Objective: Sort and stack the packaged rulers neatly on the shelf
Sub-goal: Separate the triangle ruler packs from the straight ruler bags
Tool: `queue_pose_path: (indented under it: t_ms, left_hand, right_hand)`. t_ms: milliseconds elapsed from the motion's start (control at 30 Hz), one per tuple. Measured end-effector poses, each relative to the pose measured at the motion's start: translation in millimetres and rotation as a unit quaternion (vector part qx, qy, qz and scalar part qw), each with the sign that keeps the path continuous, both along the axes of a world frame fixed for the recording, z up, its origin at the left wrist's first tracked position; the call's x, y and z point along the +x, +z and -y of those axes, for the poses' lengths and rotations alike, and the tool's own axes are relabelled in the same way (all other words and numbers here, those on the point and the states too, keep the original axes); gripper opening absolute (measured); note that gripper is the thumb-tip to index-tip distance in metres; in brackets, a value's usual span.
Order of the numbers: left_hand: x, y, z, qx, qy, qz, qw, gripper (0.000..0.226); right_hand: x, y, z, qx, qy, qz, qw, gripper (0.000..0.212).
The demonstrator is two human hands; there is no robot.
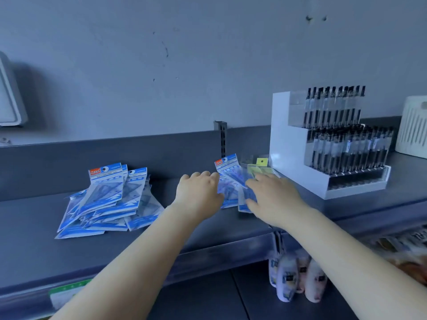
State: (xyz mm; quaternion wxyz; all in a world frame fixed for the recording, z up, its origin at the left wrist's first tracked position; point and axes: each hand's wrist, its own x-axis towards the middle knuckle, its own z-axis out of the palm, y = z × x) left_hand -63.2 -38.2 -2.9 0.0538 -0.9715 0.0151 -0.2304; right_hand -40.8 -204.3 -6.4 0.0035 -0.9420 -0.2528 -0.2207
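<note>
While both arms reach in over the grey shelf [34,227], everything sits relative to the white pen display [300,158] standing on it near the right end. Big loose pile of blue ruler packs [108,199] lies well left of the display, fanned and overlapping, headers toward the back panel. Smaller set of ruler packs [227,167] lies just left of the display's front corner, blurred, with a yellow-tagged clear pack [261,165] touching the display side. White slatted basket [413,128] sits right of the display, at the frame edge. Below the shelf, under the display, small white bottles [298,280] hang or stand in a cluster. Left hand [199,194] is left of the small set, fingers curled down onto its left edge; can't tell if it's gripping. Right hand [272,195] is closer to the display, fingers spread flat and pressing on top of the same set, thumb along its near edge.
</note>
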Motion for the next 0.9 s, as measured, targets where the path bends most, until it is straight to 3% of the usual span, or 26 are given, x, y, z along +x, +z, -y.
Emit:
queue_pose_path:
  t_ms: [133, 267, 400, 633, 733, 833, 900]
  left_hand:
    - [22, -1, 27, -0.004, -0.009, -0.023, 1.0, 0.034]
    - [47, 2, 41, -0.035, -0.007, -0.065, 0.997, 0.034]
    - [71, 6, 48, -0.081, 0.006, -0.121, 0.989, 0.032]
    - [105, -3, 46, -0.193, 0.008, -0.14, 0.971, 0.03]
    - [113, -13, 44, -0.207, 0.004, -0.127, 0.97, 0.034]
    - [120, -19, 46, -0.244, 0.014, -0.125, 0.962, 0.043]
    - [123, -21, 49, -0.241, 0.029, -0.124, 0.962, 0.05]
  right_hand:
    - [18, -3, 36, 0.044, -0.022, -0.067, 0.997, 0.034]
    - [38, -3, 56, 0.148, -0.036, -0.156, 0.976, 0.031]
    - [62, 1, 52, 0.205, -0.063, -0.199, 0.956, 0.043]
    - [100, 2, 26, 0.188, -0.11, -0.236, 0.947, 0.053]
    - [110, -1, 29, 0.243, -0.114, -0.252, 0.93, 0.048]
    - [114, -5, 37, 0.324, -0.106, -0.231, 0.911, 0.011]
    - [115, -7, 40, 0.357, -0.111, -0.201, 0.905, 0.022]
